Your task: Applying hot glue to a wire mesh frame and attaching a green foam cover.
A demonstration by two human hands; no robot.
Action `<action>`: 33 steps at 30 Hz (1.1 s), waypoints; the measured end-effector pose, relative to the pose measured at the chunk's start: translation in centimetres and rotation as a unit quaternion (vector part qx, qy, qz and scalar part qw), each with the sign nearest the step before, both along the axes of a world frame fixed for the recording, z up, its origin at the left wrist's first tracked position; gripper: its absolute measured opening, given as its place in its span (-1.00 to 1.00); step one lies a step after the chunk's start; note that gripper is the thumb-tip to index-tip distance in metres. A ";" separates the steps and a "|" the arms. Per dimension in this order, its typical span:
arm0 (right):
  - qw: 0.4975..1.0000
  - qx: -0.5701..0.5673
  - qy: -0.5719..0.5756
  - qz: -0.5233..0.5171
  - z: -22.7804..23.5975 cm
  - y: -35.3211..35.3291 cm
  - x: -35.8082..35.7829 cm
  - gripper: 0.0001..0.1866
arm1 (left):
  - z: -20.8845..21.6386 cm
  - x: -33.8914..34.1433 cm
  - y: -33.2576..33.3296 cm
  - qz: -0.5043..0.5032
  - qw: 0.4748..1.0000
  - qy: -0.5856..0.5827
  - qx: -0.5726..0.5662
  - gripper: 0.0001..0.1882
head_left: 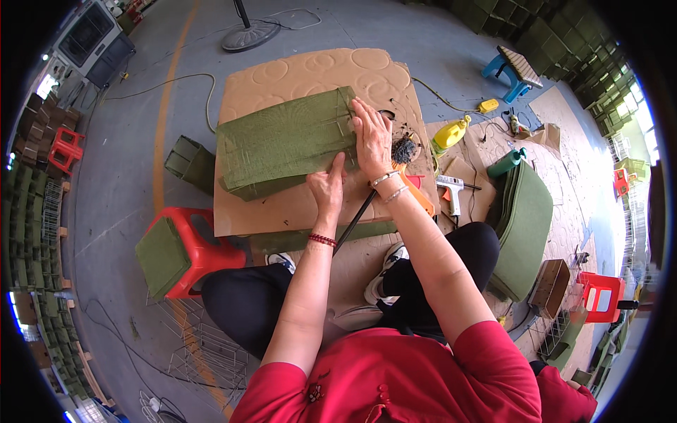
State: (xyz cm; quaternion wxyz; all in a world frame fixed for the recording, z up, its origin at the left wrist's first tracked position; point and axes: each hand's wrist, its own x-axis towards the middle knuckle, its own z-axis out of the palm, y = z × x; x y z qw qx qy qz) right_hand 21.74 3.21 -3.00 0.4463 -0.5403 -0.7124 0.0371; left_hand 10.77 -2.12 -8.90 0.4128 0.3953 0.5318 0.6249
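Head view: a green, rectangular, felt-like box (285, 141) is lying on a tan cardboard sheet (257, 217), the flattened right hand (372, 137) resting against its right end. The left hand (327, 187) is touching its near right corner, thumb extended; any pinch cannot be told.

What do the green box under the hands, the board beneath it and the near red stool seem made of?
Box: matte, felt-like fabric, judging by its dull, mottled surface.
Board: likely matte cardboard, from its brown colour and ring-shaped dents.
Stool: probably moulded plastic, with glossy highlights on smooth, rounded edges.
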 end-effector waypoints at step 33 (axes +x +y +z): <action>0.995 0.020 -0.090 -0.042 0.5 1.1 -3.0 -0.57 | -0.1 -3.2 -1.4 0.002 0.999 0.034 0.013 -0.41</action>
